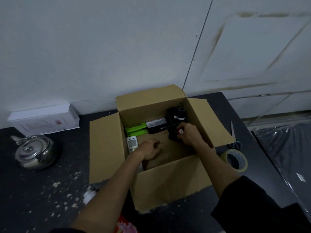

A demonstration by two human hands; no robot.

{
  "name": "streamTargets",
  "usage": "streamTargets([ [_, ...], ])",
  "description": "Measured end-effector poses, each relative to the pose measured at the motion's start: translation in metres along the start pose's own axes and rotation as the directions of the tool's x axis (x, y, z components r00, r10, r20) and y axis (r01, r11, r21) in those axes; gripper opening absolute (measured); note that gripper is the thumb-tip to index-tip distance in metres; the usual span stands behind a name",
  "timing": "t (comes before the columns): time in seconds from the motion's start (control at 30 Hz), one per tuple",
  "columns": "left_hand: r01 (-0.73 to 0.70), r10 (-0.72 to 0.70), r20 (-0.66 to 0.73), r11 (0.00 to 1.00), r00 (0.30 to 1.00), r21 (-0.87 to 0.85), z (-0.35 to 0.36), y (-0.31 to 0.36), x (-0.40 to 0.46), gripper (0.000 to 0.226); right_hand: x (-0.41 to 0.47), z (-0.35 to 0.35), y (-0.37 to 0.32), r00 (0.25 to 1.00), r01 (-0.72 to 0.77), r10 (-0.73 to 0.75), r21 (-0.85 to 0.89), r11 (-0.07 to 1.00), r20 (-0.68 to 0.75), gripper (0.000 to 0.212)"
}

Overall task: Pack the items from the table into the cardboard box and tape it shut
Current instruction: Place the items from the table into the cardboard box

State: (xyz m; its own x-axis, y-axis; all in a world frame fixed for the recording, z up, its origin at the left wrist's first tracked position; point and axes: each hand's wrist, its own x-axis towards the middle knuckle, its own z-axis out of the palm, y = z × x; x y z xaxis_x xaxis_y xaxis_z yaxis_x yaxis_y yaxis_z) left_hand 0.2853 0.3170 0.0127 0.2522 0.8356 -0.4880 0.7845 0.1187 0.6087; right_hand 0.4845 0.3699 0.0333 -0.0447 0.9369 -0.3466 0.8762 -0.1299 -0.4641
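An open cardboard box (170, 180) stands on the dark table with its flaps spread. Both my hands are down inside it. My right hand (189, 134) grips a small object with a white and red tip, next to a black item (175, 115) at the box's back right. My left hand (149, 149) is curled near the box floor and seems to pinch a thin dark thing, though I cannot make it out. A green object (136, 130), a black and grey case (155, 126) and a white remote (132, 143) lie inside.
A steel kettle (34, 152) sits at the left, with a white box (43, 120) behind it by the wall. To the right of the carton lie a tape roll (235, 159) and scissors (234, 138). White crumbs speckle the table's near left. Plastic sheeting lies at far right.
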Motion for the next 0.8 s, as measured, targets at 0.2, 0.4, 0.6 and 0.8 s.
streamTargets([
  [0.2,-0.001,0.001,0.022,0.999,1.0,-0.04,0.007,0.011,0.014,0.053,-0.001,0.002,-0.004,0.993,0.026,-0.038,-0.109,0.994,-0.115,0.034],
  [0.4,-0.033,0.038,0.058,0.996,0.998,-0.081,0.023,0.035,0.03,0.055,-0.009,0.002,-0.006,0.984,0.07,-0.093,-0.149,0.986,-0.149,0.034],
  [0.6,-0.09,0.095,0.116,0.995,0.989,-0.049,0.029,0.041,0.039,0.056,-0.011,0.0,0.002,0.996,-0.047,0.035,-0.164,0.985,-0.076,0.025],
  [0.8,-0.128,0.127,0.125,0.992,0.984,-0.008,0.028,0.048,0.044,0.057,0.006,0.007,0.01,0.898,-0.081,0.202,-0.304,0.949,0.39,0.047],
])
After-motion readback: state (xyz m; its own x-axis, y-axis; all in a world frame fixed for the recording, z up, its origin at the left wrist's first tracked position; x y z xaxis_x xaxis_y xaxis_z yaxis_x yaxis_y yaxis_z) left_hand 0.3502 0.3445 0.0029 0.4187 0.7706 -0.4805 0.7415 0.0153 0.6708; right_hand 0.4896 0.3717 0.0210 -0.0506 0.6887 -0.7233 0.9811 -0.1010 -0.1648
